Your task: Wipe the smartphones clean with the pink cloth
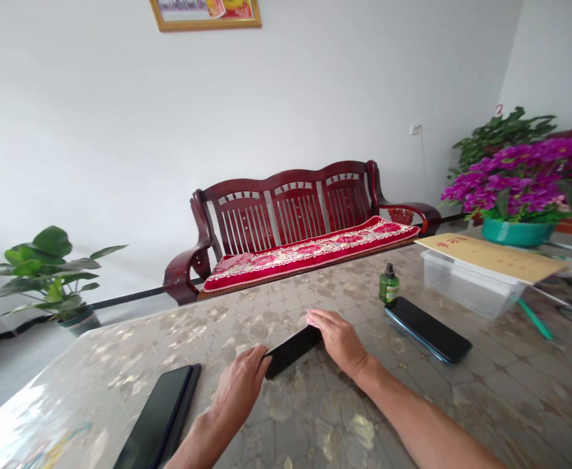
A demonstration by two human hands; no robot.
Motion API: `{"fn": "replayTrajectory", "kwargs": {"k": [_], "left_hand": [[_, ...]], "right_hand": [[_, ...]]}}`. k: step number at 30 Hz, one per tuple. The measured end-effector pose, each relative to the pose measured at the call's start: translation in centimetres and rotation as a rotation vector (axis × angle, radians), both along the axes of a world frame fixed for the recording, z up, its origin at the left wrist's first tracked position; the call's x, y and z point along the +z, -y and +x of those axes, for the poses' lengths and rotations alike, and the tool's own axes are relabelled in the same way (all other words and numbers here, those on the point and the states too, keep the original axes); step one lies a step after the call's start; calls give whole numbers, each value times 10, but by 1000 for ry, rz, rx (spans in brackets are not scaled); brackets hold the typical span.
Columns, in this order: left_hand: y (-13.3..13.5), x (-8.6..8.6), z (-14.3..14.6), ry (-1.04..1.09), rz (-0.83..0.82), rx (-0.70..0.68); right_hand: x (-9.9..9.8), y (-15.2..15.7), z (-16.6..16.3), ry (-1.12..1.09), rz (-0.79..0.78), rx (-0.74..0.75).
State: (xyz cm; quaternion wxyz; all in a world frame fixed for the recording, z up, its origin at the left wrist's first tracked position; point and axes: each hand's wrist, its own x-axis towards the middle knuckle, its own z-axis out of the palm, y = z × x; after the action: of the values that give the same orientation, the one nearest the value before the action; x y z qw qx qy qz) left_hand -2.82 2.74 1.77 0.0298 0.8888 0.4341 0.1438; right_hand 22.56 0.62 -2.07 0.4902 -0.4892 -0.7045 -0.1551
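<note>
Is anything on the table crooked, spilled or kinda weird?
One thing: the tan envelope lies crooked over the clear plastic box, its edges sticking out past the rim instead of lining up. I see no spill, and the middle phone shows no damage that I can make out.

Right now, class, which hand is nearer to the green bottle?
Right. The right hand is left of the bottle and on its near side; the left hand is farther off in that direction.
</note>
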Motion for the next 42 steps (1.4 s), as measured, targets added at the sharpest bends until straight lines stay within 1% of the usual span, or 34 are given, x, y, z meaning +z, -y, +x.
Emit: {"fn": "replayTrajectory", "kwargs": {"k": [3, 6, 12, 15, 18, 21, 26, 29, 33, 37, 39, 42], "left_hand": [[0, 9, 11, -154, 38, -10], [0, 15, 31, -281, 38, -27], [2, 21, 84, -265, 46, -28], [2, 21, 100, -251, 31, 6], [1, 20, 104, -231, 11, 48], [-1, 19, 100, -192, 8, 84], [-2, 18, 94, -104, 20, 108], [-3, 14, 91, 10, 32, 106], [-5, 4, 87, 357, 28, 77], [-5, -4, 84, 642, 31, 13], [-3, -6, 84, 736, 28, -3], [0, -6, 83, 798, 8, -27]], "right_hand": [[2, -1, -1, -34, 8, 17], [4, 0, -1, -38, 12, 29], [0, 1, 0, -79, -5, 70], [-4, 0, 2, -167, -40, 107], [-5, 0, 3, -292, -90, 128], [-2, 0, 3, -372, -90, 157], [9, 2, 1, -358, -9, 204], [13, 2, 3, -332, 41, 201], [15, 3, 9, -293, 105, 200], [21, 4, 9, -254, 136, 200], [28, 6, 4, -234, 162, 222], [40, 11, -7, -183, 210, 246]]}}
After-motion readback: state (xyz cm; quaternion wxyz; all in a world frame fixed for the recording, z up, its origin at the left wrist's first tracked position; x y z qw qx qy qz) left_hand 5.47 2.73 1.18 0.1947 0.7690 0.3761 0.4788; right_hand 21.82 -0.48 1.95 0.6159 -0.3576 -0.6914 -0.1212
